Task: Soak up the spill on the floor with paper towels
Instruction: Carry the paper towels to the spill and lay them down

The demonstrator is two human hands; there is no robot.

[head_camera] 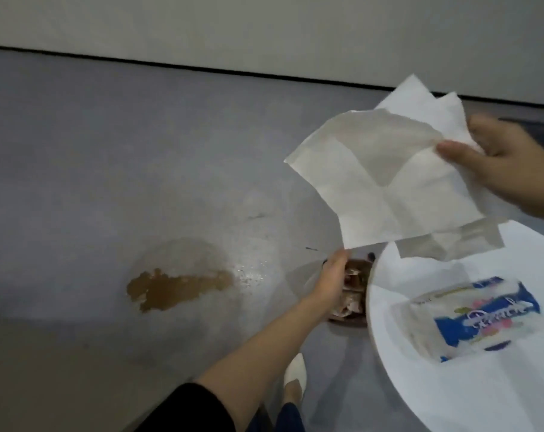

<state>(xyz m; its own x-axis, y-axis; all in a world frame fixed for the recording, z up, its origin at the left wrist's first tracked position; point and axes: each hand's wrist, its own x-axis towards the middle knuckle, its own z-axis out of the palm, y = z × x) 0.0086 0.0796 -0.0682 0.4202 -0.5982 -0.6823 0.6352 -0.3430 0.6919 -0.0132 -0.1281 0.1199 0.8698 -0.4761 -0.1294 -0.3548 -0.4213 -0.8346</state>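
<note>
Overhead, seen from the head camera, the scene read as follows.

Paper towels: white sheets [386,179] were held up in the air, unfolded and creased, above the edge of the round white surface [451,385] and well apart from the spill.

Right hand: the right hand [498,163] pinched the upper right edge of the sheets, thumb on the near face and fingers behind (at least two layers showed, one peeking out at the top).

Left hand: the left hand [333,272] reached forward and up to the lowest corner of the sheets; its fingertips were at that corner, but whether they gripped it or only touched it I could not tell.

Spill: a brown puddle [177,288] lay on the grey floor [108,151], to the left of the left hand, with a paler wet ring around it and small droplets at its right side.

Bin: a dark container [355,294] with crumpled, brown-stained paper inside stood on the floor just beside the surface, partly hidden behind the left wrist.

Pack: a blue-and-white wrapped pack of tissue [482,319] lay flat on the surface (print blurred).

Loose sheet: another thin sheet [451,241] lay at the far edge of the surface, under the held towels.

Foot: a pale shoe [295,378] was on the floor below the left forearm.
</note>
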